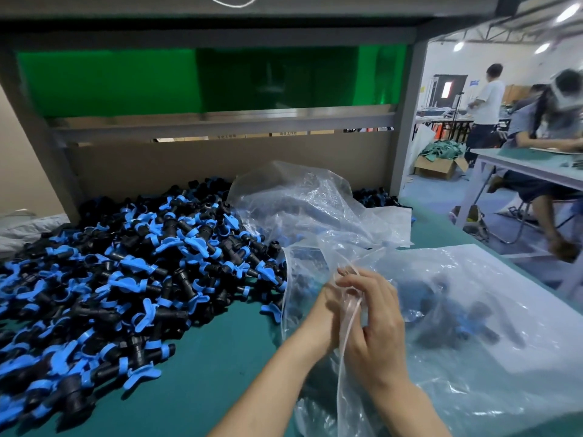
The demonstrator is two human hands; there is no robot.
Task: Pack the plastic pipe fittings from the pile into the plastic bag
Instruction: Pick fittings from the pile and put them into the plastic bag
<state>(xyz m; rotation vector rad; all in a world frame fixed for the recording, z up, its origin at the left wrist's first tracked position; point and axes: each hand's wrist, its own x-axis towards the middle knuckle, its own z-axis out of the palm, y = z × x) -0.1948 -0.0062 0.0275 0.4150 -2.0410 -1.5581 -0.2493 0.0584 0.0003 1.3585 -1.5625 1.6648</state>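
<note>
This is a factory packing floor. Left of the grey metal upright post [407, 121] of the workbench, a huge loose pile of black-and-blue plastic pipe fittings [126, 263] covers the green bench mat [205, 357]. Crumpled clear plastic bags [315, 209] lie just below the post. Right of the post, a standing person in a white shirt [490, 102] and a seated person [533, 127] are at other long pale tables [520, 165]. Near them is an open cardboard box [437, 168] of green parts, under white ceiling lights [568, 12].

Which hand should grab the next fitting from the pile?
Probably left. The pile lies on the side of the left hand; the bag lies by the right hand. Both pinch the bag now.
</note>
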